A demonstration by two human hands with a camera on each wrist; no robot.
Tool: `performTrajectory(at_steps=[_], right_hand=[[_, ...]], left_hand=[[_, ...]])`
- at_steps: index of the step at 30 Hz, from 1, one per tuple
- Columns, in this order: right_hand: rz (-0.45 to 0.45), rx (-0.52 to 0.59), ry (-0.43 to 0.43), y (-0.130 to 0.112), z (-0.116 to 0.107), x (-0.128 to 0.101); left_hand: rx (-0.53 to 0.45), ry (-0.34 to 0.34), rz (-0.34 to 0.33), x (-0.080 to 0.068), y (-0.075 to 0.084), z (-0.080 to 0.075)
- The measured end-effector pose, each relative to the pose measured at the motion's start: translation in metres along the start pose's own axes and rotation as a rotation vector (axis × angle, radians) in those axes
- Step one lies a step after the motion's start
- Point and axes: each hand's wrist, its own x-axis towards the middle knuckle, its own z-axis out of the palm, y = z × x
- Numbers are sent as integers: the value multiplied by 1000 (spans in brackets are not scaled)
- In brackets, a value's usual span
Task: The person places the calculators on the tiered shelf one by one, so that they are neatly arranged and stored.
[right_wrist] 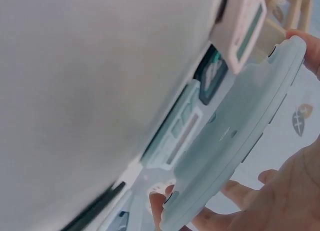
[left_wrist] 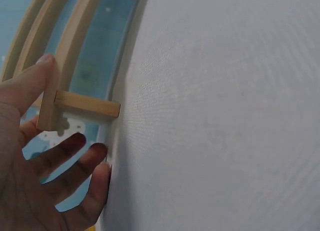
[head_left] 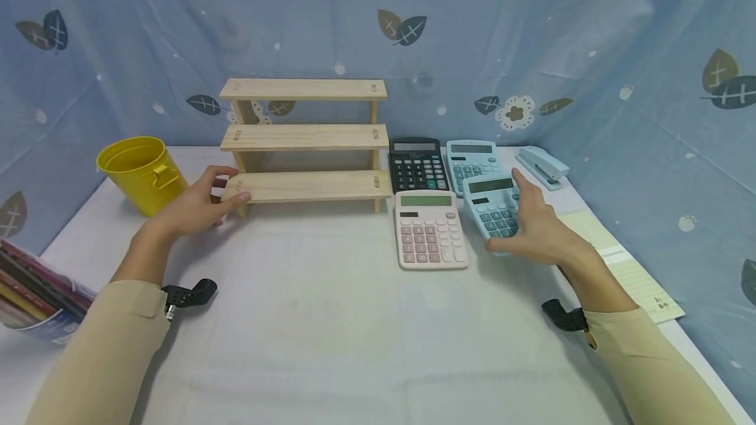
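My left hand (head_left: 191, 205) pinches the left end of the lowest board of a three-tier wooden shelf (head_left: 307, 187). In the left wrist view its thumb lies on the board (left_wrist: 62, 71) and the lower fingers are loosely bent. My right hand (head_left: 540, 231) grips a light-blue calculator (head_left: 495, 205) by opposite edges. The right wrist view shows this calculator's underside (right_wrist: 235, 126), held off the table and tilted. Just left of it lies a pink-and-white calculator (head_left: 431, 231). Behind are a black calculator (head_left: 418, 166) and another light-blue calculator (head_left: 472, 159), both partly covered.
A light-blue stapler (head_left: 540, 166) lies at the back right, with notepads (head_left: 640, 281) along the right edge, partly behind the right arm. On the left stand a yellow bucket (head_left: 138, 176) and a container of books (head_left: 41, 287). Patterned blue cloth (head_left: 331, 12) hangs around the table.
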Motion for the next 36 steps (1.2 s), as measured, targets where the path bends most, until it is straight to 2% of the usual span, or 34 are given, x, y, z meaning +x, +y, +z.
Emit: performTrajectory(at_steps=[11, 25, 31, 36], right_hand=[[-55, 37, 62, -17, -12, 4], [-111, 43, 114, -52, -24, 17], [-141, 55, 131, -69, -25, 27], [-188, 67, 121, -83, -18, 40]], left_hand=[[-3, 1, -31, 2, -3, 0], [-23, -63, -60, 6, 1, -1], [-27, -68, -62, 7, 2, 2], [-24, -71, -67, 3, -3, -1]])
